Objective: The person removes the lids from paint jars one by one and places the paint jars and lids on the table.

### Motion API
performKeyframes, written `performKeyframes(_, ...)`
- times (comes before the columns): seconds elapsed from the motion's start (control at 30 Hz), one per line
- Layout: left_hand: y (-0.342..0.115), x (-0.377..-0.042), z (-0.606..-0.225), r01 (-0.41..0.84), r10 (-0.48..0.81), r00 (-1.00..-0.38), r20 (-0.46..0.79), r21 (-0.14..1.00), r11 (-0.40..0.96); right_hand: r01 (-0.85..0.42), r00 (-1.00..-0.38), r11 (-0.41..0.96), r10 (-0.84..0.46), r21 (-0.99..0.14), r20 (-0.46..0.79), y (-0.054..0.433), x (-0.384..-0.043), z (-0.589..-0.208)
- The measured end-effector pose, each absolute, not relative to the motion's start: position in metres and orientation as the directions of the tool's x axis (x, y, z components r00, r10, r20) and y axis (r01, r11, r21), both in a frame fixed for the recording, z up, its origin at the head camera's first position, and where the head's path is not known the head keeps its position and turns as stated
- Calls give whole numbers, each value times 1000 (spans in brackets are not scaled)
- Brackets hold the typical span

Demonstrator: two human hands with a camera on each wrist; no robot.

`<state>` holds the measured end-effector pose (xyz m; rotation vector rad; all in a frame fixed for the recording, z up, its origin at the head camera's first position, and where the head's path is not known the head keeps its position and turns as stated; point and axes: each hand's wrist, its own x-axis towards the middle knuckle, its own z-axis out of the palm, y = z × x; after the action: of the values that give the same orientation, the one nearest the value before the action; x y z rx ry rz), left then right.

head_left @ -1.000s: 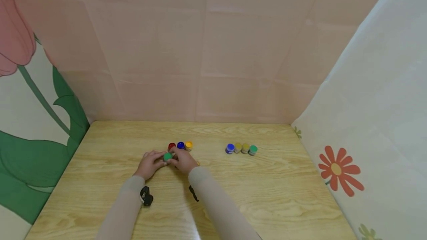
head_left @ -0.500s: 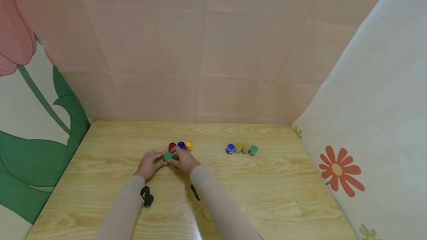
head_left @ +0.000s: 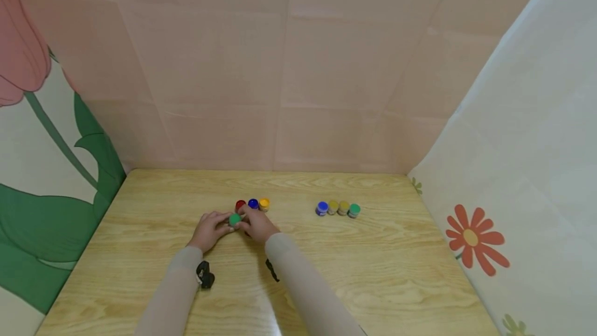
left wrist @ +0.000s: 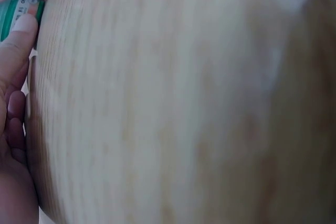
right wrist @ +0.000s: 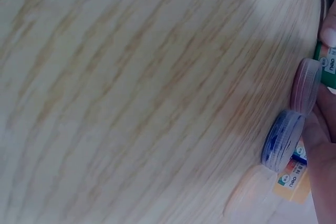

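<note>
the tabletop [head_left: 396, 274] has a smooth wood-grain surface, with glossy glare on its near part. the far pink backdrop [head_left: 350, 66] is a creased sheet; the sleeves [head_left: 303, 274] are matt cloth. the green paint jar [left wrist: 7, 17] looks smooth plastic with a paper-like printed label [left wrist: 23, 10]; the reddish lid [right wrist: 306, 86] and blue lid [right wrist: 283, 141] are ridged, translucent plastic.

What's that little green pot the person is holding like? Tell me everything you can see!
The green pot is small, round and plastic-looking. Its top, facing up, is green; a pale label with dark printing and some orange covers part of the side. I can't tell if a lid is on. The left grip and right grip hold it between them, on the near side of the dark red pot. Whether it touches the table is hidden.
</note>
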<state>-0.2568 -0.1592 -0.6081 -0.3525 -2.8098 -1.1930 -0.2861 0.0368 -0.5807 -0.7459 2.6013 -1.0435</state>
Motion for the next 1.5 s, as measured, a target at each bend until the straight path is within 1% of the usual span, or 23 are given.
performKeyframes(0.2, -159, -257, -610, 257, 187, -966, 176, 698, 668, -406, -824, 636, -565, -656, -38, 38, -287, -579)
performKeyframes(0.43, -160, -258, -611, 262, 193, -965, 179, 696, 669, -351, -836, 629, -545, -694, -71, 37, -284, -573)
performKeyframes(0.9, -161, -260, -615, 254, 182, -967, 177, 693, 675, -394, -827, 656, -558, -644, -62, 38, -287, -575)
performKeyframes(1.13, -160, -260, -613, 263, 192, -965, 180, 689, 675, -337, -828, 619, -554, -710, -90, 38, -289, -574)
performKeyframes(1.2, -160, -260, -612, 266, 192, -964, 183, 691, 672, -332, -829, 618, -551, -713, -91, 37, -288, -574)
performKeyframes(1.5, -160, -259, -612, 264, 191, -964, 182, 689, 674, -383, -836, 654, -546, -653, -56, 34, -286, -576)
